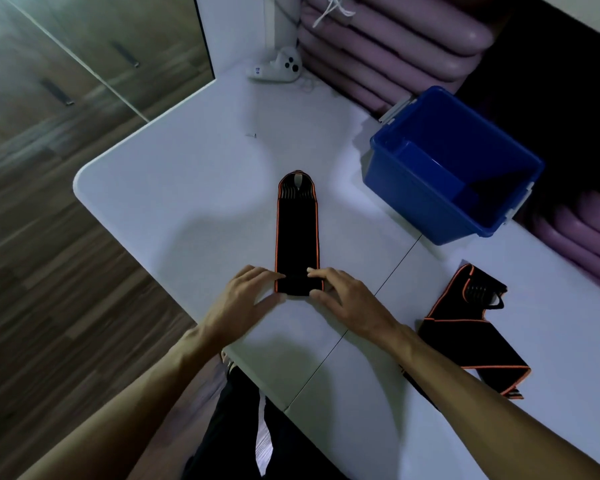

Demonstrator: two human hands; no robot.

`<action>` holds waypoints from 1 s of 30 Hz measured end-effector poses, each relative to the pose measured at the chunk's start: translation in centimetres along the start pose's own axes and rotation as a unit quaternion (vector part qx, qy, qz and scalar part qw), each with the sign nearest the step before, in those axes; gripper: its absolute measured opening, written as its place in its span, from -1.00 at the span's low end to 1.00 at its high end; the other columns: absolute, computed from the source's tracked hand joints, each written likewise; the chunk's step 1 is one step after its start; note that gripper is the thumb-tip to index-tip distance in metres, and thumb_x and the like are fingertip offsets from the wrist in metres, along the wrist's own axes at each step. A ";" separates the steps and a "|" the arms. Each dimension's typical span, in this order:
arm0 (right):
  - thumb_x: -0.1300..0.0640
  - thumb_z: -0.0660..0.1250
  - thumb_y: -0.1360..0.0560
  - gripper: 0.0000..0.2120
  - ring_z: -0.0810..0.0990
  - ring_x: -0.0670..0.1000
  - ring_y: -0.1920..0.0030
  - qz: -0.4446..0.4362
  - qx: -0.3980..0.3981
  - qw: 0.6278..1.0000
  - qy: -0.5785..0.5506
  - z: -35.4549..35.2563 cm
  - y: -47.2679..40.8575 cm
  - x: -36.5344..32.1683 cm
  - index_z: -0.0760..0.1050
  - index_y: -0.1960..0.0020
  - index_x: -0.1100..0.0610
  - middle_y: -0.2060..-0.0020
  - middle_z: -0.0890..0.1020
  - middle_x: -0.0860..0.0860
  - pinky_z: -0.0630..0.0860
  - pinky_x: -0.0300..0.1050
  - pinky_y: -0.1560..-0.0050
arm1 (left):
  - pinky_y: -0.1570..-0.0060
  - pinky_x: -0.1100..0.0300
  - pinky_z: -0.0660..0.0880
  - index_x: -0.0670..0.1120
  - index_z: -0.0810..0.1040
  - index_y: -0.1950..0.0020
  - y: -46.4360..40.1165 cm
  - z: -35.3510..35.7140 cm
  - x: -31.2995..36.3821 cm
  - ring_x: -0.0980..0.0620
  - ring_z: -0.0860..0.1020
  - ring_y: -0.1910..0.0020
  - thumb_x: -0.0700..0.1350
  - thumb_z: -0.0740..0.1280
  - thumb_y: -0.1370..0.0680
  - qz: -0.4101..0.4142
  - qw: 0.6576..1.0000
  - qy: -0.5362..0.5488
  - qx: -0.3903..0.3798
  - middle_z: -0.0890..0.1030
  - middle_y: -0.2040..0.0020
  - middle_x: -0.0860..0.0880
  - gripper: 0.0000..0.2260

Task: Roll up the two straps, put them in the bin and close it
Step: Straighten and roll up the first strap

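Observation:
A black strap with orange edging [297,230] lies flat and straight on the white table, its rounded far end pointing away from me. Its near end is folded into a small roll. My left hand [248,296] pinches the roll's left side and my right hand [343,296] pinches its right side. A second black and orange strap [465,327] lies loosely folded on the table to the right, untouched. The blue bin [520,161] stands open at the back right with nothing visible inside. I cannot make out its lid.
The white table [187,188] has a rounded corner at the left, with wooden floor beyond it. A white controller [278,67] lies at the far edge. Stacked purple mats [395,39] fill the space behind the bin.

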State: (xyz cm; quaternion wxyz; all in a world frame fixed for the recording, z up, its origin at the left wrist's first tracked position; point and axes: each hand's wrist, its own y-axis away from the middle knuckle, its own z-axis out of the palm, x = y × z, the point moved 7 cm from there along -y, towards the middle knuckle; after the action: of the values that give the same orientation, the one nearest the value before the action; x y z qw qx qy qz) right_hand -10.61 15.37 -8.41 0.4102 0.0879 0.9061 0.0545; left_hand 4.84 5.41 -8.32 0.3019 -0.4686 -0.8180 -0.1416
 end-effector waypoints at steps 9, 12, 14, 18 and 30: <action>0.06 0.26 -0.62 -0.76 0.56 -0.02 -0.01 0.081 0.145 0.985 -0.049 -0.5 -3.2 0.4 0.57 -0.14 0.20 0.00 0.62 0.08 0.35 -0.49 0.04 | 0.25 0.04 0.42 -0.22 0.55 0.18 -4.4 -0.9 -1.8 -0.14 0.55 0.27 0.08 0.23 -0.54 -0.175 0.981 0.053 -0.065 0.63 0.29 -0.16 -0.64; 0.06 0.27 -0.61 -0.82 0.51 0.03 -0.02 0.117 0.195 0.974 -0.023 -0.5 -3.3 0.4 0.57 -0.11 0.12 0.02 0.64 0.01 0.32 -0.42 0.09 | 0.24 0.11 0.36 -0.20 0.56 0.09 -5.3 -0.6 -2.5 -0.13 0.53 0.23 0.02 0.31 -0.55 -0.234 0.968 0.044 -0.074 0.63 0.25 -0.16 -0.73; 0.08 0.29 -0.60 -0.92 0.47 0.04 -0.03 0.131 0.220 0.967 -0.019 -0.4 -3.1 0.6 0.53 -0.04 0.06 0.05 0.58 -0.05 0.36 -0.38 0.08 | 0.24 0.11 0.38 -0.13 0.51 0.01 -5.5 -0.7 -2.7 -0.09 0.55 0.23 0.03 0.35 -0.52 -0.263 0.961 0.066 -0.058 0.65 0.26 -0.13 -0.77; 0.03 0.25 -0.61 -0.93 0.47 -0.02 -0.03 0.109 0.221 0.968 -0.051 -0.7 -2.1 -0.2 0.48 -0.03 0.00 0.00 0.44 -0.10 0.54 -0.07 -0.01 | 0.28 0.13 0.34 -0.10 0.41 -0.05 -5.8 -0.4 -2.8 -0.06 0.51 0.34 -0.02 0.36 -0.52 -0.266 0.959 0.073 -0.058 0.55 0.42 -0.01 -0.77; 0.01 0.40 -0.52 -0.51 0.48 0.14 -0.18 0.022 0.175 0.935 0.307 1.7 -0.1 -0.7 0.43 -0.39 0.12 -0.31 0.50 0.05 0.53 -0.01 0.10 | -0.49 -0.08 0.09 0.02 0.08 -0.56 -7.8 1.6 0.4 0.04 -0.02 -0.56 -0.07 -0.02 -0.55 0.071 0.941 -0.178 -0.278 0.05 -0.58 0.07 -0.46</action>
State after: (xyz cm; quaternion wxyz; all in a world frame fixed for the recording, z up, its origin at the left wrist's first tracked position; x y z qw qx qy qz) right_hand -8.90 15.21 -8.99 0.0888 0.1575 0.9809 -0.0719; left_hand -2.51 2.46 -8.97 0.0181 -0.6082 -0.7512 -0.2557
